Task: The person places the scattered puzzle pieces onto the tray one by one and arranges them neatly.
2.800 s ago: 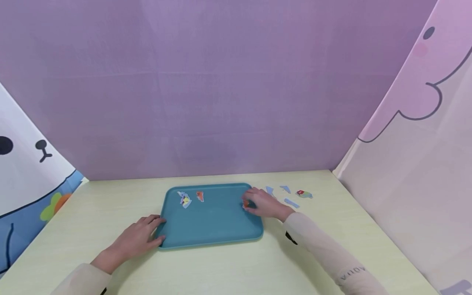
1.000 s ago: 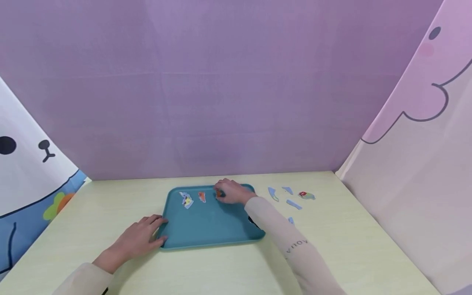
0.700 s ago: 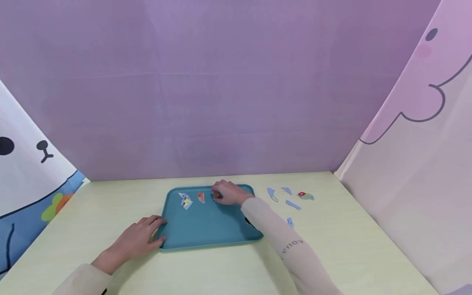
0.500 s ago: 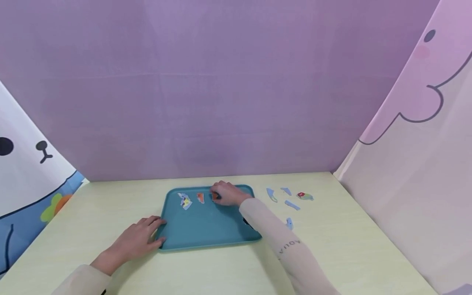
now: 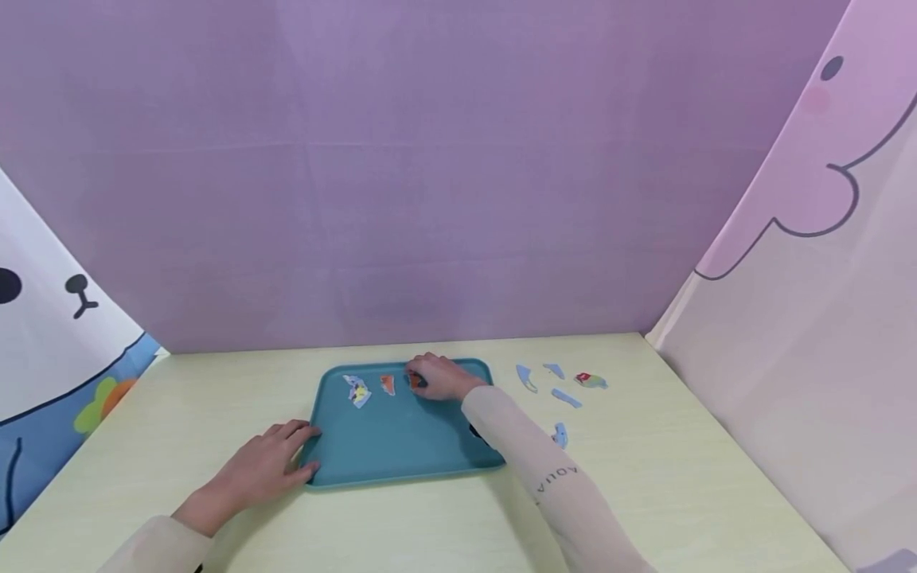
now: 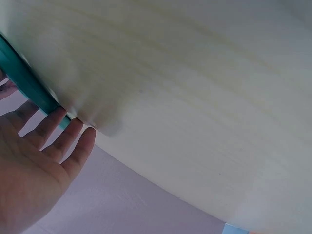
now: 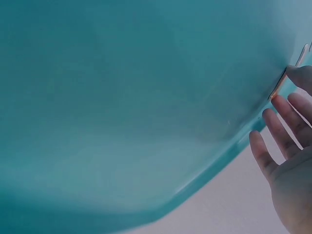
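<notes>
A teal tray (image 5: 401, 450) lies on the table. My left hand (image 5: 261, 471) touches its left rim, fingers and thumb extended; the left wrist view shows the fingers fairly straight by the rim (image 6: 31, 80). Over the tray's back part, my right hand (image 5: 442, 377) pinches an orange puzzle piece (image 5: 415, 382), partly covered by the fingers. In the right wrist view the thumb and fingertips meet at the thin edge of that piece (image 7: 279, 85). Left of it on the tray lie another orange piece (image 5: 388, 384) and a blue-and-yellow piece or joined pieces (image 5: 357, 391).
Right of the tray several loose pieces lie on the pale table (image 5: 645, 446): a curved blue piece (image 5: 526, 378), a red-and-green piece (image 5: 591, 380), a blue strip (image 5: 566, 398). Another blue piece (image 5: 560, 434) is partly behind the right sleeve. A purple wall (image 5: 458, 199) stands behind.
My right hand has carried the orange piece left from the tray's right rim to beside the other orange piece. Over the last half second it has barely moved. The left hand stays on the rim.
</notes>
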Tool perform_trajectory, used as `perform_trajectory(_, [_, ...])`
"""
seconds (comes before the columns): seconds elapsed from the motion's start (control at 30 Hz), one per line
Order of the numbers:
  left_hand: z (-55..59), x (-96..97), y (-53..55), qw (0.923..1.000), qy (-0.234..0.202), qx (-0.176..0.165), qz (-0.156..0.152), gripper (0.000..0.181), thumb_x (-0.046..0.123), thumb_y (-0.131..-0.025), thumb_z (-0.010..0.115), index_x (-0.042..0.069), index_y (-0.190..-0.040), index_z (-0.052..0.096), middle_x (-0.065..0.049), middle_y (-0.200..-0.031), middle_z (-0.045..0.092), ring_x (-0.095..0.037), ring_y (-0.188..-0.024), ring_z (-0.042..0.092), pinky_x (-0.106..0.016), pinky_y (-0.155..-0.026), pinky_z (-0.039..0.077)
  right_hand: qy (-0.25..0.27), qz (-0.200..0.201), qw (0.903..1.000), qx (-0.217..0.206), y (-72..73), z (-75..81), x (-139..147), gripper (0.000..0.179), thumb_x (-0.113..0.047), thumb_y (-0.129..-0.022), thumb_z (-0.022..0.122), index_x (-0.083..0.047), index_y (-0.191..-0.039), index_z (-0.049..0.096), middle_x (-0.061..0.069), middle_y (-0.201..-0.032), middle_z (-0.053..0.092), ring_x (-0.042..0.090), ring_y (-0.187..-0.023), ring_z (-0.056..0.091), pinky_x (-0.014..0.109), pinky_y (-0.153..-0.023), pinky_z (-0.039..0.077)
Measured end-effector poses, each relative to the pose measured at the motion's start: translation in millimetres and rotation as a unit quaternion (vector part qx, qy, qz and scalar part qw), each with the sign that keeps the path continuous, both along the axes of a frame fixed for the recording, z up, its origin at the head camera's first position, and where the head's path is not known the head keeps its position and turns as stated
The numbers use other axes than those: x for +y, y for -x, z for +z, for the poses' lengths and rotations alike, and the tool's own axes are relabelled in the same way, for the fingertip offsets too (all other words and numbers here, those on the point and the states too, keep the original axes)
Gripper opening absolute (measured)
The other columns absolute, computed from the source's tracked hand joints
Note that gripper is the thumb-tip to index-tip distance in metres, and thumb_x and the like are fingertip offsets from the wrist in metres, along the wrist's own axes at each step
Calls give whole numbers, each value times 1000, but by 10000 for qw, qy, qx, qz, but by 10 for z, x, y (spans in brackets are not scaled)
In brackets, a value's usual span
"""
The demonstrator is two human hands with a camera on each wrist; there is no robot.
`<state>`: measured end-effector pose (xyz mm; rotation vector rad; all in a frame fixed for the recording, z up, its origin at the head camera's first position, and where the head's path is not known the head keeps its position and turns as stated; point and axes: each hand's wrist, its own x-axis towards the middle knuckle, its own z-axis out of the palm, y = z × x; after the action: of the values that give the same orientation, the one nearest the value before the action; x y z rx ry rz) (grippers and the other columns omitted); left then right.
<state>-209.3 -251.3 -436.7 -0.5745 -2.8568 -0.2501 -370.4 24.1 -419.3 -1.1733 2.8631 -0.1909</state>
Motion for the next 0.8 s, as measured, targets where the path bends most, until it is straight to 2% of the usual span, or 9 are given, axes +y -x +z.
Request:
perform_trajectory(0.23, [14,5,-17,10000,-1,26,6,47,38,-78,68,9,-114,59,-12,-115,58,-33,-103,57,-50,-74,48,-28,-96,9999,-28,-25,7,4,34,-27,-91,56,-17,-124,54,-3,-112,58,13,-104,52,30,-88,44])
perform_trajectory(0.5, [-2,3,-17,10000,-2,49,-2,47,38,-78,68,9,-114,59,-12,-115,58,-33,-103,57,-49,-74,48,-4,-61,10000,-26,-39,23,29,33,-26,-90,56,-16,-122,56,-2,-112,58,14,-104,52,31,-88,45])
perform_trajectory(0.67, [-18,-4,-8,10000,22,59,1,47,39,-78,68,10,-114,59,-12,-115,58,-33,-102,57,-49,-74,48,14,9,10000,-60,-38,45,89,32,-25,-89,59,-17,-120,57,-1,-119,57,16,-113,50,34,-93,43])
perform_trajectory(0.8, [-12,-3,-1,10000,32,4,21,48,39,-78,67,10,-114,59,-12,-116,58,-33,-103,57,-50,-74,48,56,22,9998,-169,-45,73,164,36,-23,-89,59,-17,-124,55,-1,-128,53,18,-121,46,39,-99,39])
